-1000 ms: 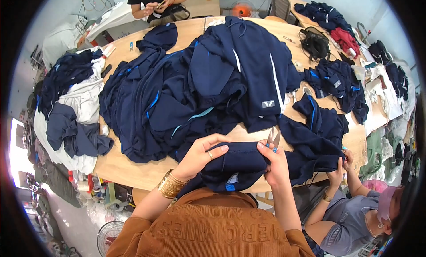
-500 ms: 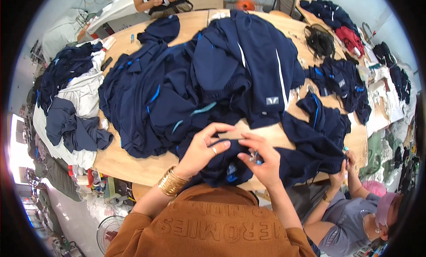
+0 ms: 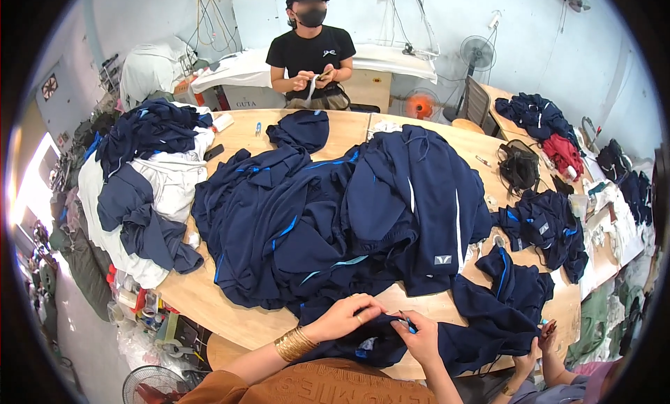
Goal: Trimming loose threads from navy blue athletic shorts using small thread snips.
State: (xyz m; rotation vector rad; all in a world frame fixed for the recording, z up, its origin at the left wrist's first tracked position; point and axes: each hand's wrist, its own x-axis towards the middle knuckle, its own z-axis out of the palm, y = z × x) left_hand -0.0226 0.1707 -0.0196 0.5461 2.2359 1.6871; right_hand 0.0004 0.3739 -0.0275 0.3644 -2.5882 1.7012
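Note:
At the table's near edge lies a navy garment [image 3: 380, 334] with a light blue and white patch showing. My left hand [image 3: 349, 317], with a gold bracelet at the wrist, pinches the garment's upper edge between thumb and fingers. Close beside it, my right hand [image 3: 419, 340] is closed around small blue thread snips [image 3: 410, 327], their dark tip pointing up by the left fingertips. The right fingers also appear to touch the cloth, but cannot be seen fully. Just beyond both hands rises a large heap of navy garments [image 3: 300, 222] with blue and white trim.
White and navy clothes [image 3: 167, 180] pile up at the wooden table's [image 3: 237, 135] left end. A black bag [image 3: 518, 166] and more navy garments [image 3: 548, 226] lie right. A co-worker's hands [image 3: 534, 351] work cloth at lower right. Another person [image 3: 312, 55] stands across the table.
The view has tilted up, showing more of the far wall and the standing person. My hands have drawn closer together at the garment's edge, and the snips' tip now points up.

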